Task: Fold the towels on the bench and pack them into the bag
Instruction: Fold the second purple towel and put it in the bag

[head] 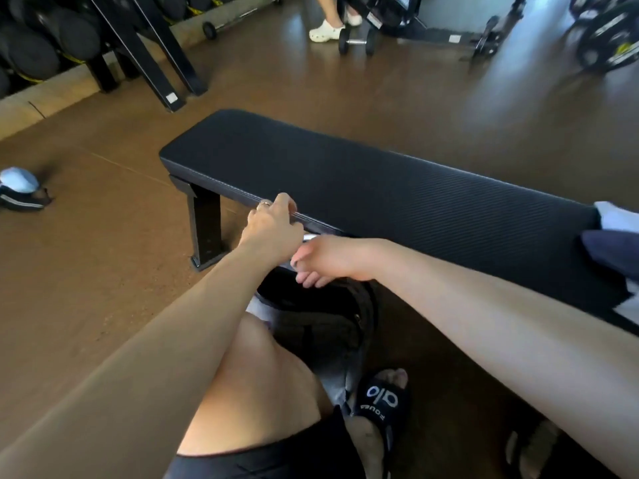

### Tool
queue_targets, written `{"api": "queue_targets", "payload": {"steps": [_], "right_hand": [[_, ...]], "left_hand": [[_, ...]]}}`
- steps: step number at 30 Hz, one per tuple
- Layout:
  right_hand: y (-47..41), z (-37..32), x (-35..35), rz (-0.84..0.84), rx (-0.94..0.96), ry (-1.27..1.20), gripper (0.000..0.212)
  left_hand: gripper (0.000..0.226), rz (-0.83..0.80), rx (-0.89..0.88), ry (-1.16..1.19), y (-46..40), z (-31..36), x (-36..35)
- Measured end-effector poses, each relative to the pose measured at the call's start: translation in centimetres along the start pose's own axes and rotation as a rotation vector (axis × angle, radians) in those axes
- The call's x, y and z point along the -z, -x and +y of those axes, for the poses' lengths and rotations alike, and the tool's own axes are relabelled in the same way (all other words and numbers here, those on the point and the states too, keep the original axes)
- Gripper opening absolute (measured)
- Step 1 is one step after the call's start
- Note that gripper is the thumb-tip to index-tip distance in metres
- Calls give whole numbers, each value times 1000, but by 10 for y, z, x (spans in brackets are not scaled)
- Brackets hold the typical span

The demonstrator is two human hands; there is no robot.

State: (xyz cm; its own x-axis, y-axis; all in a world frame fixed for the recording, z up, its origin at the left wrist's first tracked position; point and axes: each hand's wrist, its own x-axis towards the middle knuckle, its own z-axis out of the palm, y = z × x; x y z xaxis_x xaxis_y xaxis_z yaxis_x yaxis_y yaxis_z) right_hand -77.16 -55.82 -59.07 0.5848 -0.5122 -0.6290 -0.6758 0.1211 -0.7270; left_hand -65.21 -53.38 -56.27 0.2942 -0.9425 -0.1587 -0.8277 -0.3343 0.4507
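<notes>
The left hand (271,226) is curled at the near edge of the long black bench (363,174), and it seems to pinch something thin there, but I cannot tell what. Just beside it, the right hand (325,259) has bent fingers over the open top of the black bag (332,319) on the floor, and I cannot tell if it holds anything. The towels (612,243) lie far to the right, at the end of the bench, so the right hand is nearer and would have to reach along the bench for them.
</notes>
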Motion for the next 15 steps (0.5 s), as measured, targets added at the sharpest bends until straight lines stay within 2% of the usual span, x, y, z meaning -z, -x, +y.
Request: {"api": "queue_targets", "payload": {"steps": [2,4,7,10,15], "right_hand": [[31,5,28,155,61,-16,37],[58,20,61,362,77,46,27],[96,55,110,631,6,260,22],[141,100,153,864,-100,450,20],[210,178,191,1222,-260,481,14]], "left_hand": [[35,11,-90,47,4,26,-1],[33,7,-157,82,7,57,-4],[29,-23,-272,128,11,109,-15],[28,-127,-401,130,17,161,-38],[34,-352,-578,100,25,240,-90]]}}
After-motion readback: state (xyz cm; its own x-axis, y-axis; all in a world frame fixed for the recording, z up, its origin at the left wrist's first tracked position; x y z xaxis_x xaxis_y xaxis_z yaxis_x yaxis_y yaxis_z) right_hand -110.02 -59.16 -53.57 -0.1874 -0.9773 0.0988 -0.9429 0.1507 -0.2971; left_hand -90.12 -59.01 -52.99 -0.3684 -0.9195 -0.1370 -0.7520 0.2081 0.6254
